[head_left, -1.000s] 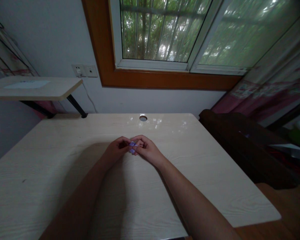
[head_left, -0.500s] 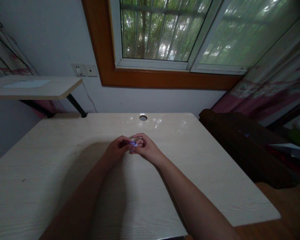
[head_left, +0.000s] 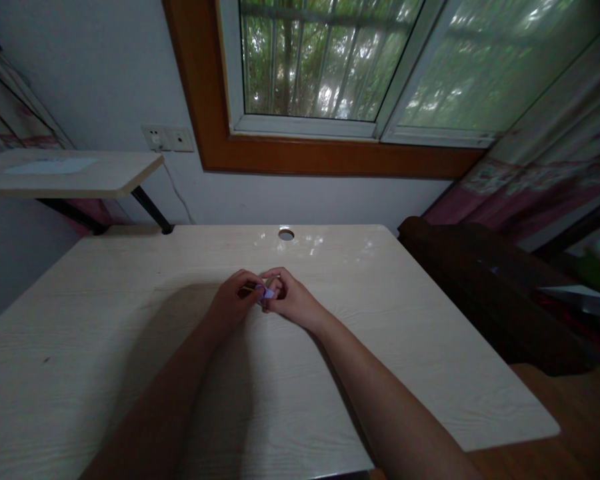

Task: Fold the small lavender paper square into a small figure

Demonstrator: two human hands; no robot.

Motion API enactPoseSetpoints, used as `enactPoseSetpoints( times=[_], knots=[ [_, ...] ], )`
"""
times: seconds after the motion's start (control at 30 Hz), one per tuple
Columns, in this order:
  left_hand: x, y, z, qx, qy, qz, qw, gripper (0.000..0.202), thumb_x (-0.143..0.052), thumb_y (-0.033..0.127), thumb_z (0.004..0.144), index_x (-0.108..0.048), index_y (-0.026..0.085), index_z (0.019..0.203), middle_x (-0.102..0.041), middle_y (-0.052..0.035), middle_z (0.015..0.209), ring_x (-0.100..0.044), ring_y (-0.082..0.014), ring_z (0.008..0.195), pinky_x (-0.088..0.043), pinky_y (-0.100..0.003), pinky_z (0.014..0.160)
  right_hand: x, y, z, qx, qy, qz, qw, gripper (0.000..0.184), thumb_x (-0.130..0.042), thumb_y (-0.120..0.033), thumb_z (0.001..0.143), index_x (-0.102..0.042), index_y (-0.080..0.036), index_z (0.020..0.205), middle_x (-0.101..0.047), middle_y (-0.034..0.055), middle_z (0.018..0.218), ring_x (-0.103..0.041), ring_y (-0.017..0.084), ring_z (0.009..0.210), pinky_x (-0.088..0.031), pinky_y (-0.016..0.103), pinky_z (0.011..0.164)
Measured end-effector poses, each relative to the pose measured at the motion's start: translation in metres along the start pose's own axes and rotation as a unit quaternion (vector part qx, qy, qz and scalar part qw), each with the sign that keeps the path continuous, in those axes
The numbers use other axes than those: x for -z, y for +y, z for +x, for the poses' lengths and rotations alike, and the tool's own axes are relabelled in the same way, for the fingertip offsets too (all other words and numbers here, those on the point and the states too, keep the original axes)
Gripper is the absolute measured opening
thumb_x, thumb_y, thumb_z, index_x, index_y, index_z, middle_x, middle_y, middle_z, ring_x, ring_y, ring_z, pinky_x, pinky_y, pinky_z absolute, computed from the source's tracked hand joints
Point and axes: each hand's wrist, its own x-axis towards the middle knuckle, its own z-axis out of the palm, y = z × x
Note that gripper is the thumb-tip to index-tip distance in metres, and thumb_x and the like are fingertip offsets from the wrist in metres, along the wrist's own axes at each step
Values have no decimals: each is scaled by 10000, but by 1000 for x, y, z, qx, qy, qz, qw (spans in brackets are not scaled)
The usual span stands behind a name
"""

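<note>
Above the middle of the pale wooden desk [head_left: 360,373], my two hands meet around a small purple piece [head_left: 269,293] that looks like folded paper. My left hand [head_left: 235,295] is closed, its thumb and index finger pinching the piece from the left. From the other side my right hand [head_left: 291,298] grips it with curled fingers. Most of the piece is hidden behind the fingers, so its full shape cannot be made out.
A raised shelf [head_left: 135,177] on black legs stands at the desk's back left, with a sheet of paper [head_left: 50,166] on it. A round cable hole [head_left: 286,235] lies near the back edge. Dark brown furniture [head_left: 460,287] adjoins the right side, below a curtain [head_left: 540,153].
The fingers have shifted slightly around the purple piece, and its light face now shows a little lower and to the right. Both hands stay in nearly the same place.
</note>
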Motion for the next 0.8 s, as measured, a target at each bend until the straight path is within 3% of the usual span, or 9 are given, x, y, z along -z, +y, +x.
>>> enactPoseSetpoints(
  times=[0.27,0.53,0.8],
  knots=[
    [4,0,3,39,49,-6,998,131,-594,267,843,-666,181,909,-645,-23,863,-620,-155,766,-503,-272,711,0,2,2,15,48,54,997,419,-700,-162,723,-528,-219,1100,-587,-54,740,-623,109,634,-483,243,617],
    [3,6,1,41,11,-112,993,219,-560,347,894,-693,183,953,-609,-60,1044,-632,-184,934,-571,-342,823,1,-9,2,8,87,142,986,227,-715,-271,759,-592,-193,933,-613,-24,739,-627,117,641,-511,278,655],
    [2,3,3,4,11,-87,996,281,-757,334,752,-685,204,990,-657,-61,1038,-635,-184,945,-534,-321,858,4,-13,1,12,105,131,986,149,-694,-282,769,-634,-183,862,-646,-10,669,-612,131,636,-486,290,671]
  ],
)
